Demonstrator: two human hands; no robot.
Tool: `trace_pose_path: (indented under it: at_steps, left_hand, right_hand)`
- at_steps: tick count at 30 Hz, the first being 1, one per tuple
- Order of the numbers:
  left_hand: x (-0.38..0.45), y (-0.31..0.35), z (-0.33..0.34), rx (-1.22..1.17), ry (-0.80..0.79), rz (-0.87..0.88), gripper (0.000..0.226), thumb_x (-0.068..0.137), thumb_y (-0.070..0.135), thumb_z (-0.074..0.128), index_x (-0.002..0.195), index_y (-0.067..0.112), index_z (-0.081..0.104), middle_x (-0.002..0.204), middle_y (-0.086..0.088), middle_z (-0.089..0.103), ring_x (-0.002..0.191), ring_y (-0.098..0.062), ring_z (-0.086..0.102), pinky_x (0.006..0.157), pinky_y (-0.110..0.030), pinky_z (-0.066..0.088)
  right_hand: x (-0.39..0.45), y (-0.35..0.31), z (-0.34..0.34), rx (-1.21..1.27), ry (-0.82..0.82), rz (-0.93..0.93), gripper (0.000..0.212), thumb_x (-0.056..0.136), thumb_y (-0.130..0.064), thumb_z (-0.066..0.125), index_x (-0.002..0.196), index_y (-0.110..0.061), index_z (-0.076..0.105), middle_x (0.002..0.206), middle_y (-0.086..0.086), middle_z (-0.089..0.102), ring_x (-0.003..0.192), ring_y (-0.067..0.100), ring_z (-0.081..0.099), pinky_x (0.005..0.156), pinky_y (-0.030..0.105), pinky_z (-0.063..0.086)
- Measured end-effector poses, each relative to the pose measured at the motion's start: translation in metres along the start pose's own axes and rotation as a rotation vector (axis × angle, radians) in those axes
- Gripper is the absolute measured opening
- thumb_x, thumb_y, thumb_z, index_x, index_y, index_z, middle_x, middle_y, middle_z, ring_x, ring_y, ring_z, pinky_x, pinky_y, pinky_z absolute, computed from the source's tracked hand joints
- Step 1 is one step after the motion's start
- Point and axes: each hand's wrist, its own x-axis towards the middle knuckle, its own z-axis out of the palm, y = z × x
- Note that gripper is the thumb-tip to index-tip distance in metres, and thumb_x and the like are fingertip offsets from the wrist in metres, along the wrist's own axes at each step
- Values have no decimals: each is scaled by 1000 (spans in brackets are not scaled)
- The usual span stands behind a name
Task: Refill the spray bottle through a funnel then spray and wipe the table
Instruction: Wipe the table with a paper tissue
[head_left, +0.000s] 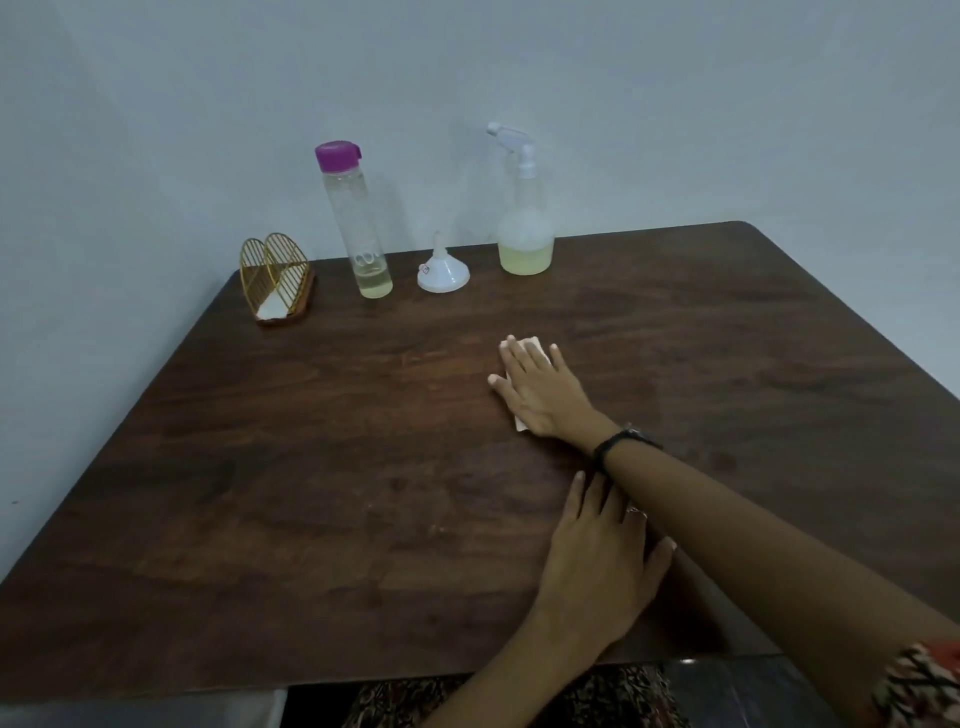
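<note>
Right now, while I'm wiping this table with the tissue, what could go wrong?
1. Your right hand presses the tissue flat; a long forward stroke could knock over the funnel or the spray bottle, both standing unsupported near the table's far edge.
2. The tall bottle looks narrow and may tip easily if bumped.
3. Your right forearm crosses over your left hand, which may cramp the stroke.

A folded white tissue (524, 364) is pressed flat on the dark wooden table (311, 467) under the right hand (540, 392). Well beyond the hand, a clear spray bottle (524, 218) holding yellowish liquid stands upright, capped, with a white funnel (443, 269) set mouth-down beside it and a purple-capped bottle (356, 218) further left.
</note>
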Motion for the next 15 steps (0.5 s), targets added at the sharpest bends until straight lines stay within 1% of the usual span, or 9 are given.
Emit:
trace_pose_path:
  at_steps: [4,7,8,10,11,13,15]
  left_hand:
    - [10,5,7,11,8,12,46,86,44,38,117,20,61,121,2,63,120,-17,54,103,-40,43]
    - [12,7,11,14,2,-12,48,88,47,36,122,21,58,128,4,59,125,-15,50,102,-41,43]
    - [13,7,12,31,5,-20,50,89,49,35,125,22,56,132,5,57,127,-14,49,104,-38,42]
    - [13,6,14,51,21,-24,53,89,51,33,129,22,53,136,5,53,128,-13,47,108,-37,31]
    - [13,6,14,51,27,-24,53,90,51,32,129,22,52,136,5,53,128,-13,47,106,-35,28]
    - [14,5,15,57,40,-23,52,92,51,29,130,22,50,138,5,51,129,-13,46,104,-34,26]
    - [13,5,15,48,54,-12,52,90,51,34,131,21,47,139,5,50,130,-13,45,104,-34,25]
  right_hand:
    - [18,7,2,69,-4,-2,59,102,-41,19,150,-9,10,159,4,10,147,21,7,118,45,3]
    - [34,33,-1,123,1,63,60,101,-43,18,150,-10,12,159,4,10,147,21,6,118,46,1]
    - [38,47,-2,134,12,100,60,101,-44,18,150,-10,13,159,5,11,147,22,7,118,48,1]
    - [43,81,-4,146,43,186,60,101,-45,18,150,-10,15,159,7,13,146,24,10,117,50,2]
    - [42,100,-5,146,56,231,60,101,-44,19,149,-9,16,158,7,14,146,24,11,117,51,2]
    - [35,137,-8,136,69,313,60,101,-43,20,149,-8,17,158,9,14,146,25,11,116,52,3]
    - [21,170,-12,146,71,393,60,101,-42,20,150,-8,16,159,8,12,146,25,9,116,53,2]
